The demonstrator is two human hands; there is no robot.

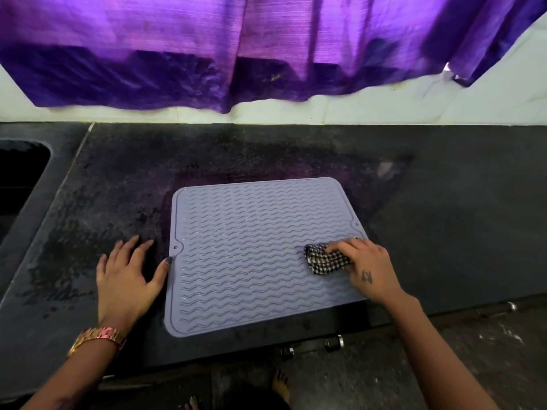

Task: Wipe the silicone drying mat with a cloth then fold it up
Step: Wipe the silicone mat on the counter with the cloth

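A grey silicone drying mat with wavy ridges lies flat on the dark stone counter. My right hand presses a bunched black-and-white checked cloth onto the mat near its right edge. To the left of the mat, my left hand rests flat on the counter with its fingers spread. Its thumb tip touches the mat's left edge, and there is a watch on the wrist.
A sink basin is sunk into the counter at the far left. A purple curtain hangs over the white wall behind. The counter's front edge runs just below the mat, with cabinet knobs and my bare feet beneath.
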